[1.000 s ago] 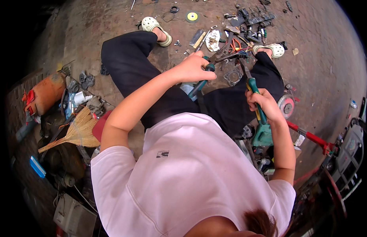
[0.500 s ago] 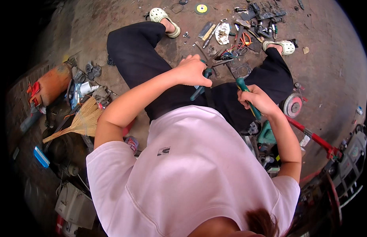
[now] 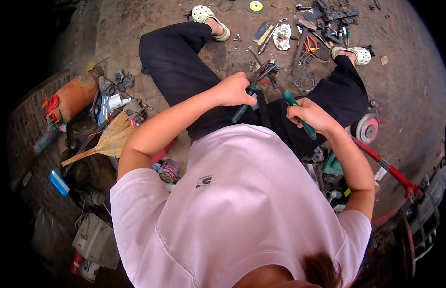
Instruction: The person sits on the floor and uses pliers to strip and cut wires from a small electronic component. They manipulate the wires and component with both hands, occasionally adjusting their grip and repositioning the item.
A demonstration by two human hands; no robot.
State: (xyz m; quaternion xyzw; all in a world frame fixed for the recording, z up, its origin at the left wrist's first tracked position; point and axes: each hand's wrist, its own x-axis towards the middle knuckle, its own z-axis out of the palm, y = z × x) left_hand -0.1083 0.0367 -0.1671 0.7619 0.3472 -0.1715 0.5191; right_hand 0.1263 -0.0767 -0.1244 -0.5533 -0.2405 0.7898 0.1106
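My left hand (image 3: 235, 90) is closed around green-handled pliers (image 3: 240, 113) above my lap. Their dark jaws point up and to the right, over the floor between my legs. In my closed right hand (image 3: 309, 115) is a tool with a green handle (image 3: 291, 99), which looks like a screwdriver. Its thin shaft slants toward the plier jaws; whether the two touch I cannot tell. Near the jaws lies a small bundle of coloured wires (image 3: 271, 65), partly hidden behind them.
Beyond my hands lie orange-handled scissors (image 3: 310, 44), a hammer (image 3: 302, 36), a wire coil (image 3: 306, 83) and a yellow disc (image 3: 255, 6). At left are a straw broom (image 3: 110, 139) and an orange cylinder (image 3: 78, 96). A red bar (image 3: 393, 173) and a wheel (image 3: 367, 128) are at right.
The whole view has shifted, so the floor and my legs appear further right. The plier jaws look closer together than before. Both hands keep hold of their tools.
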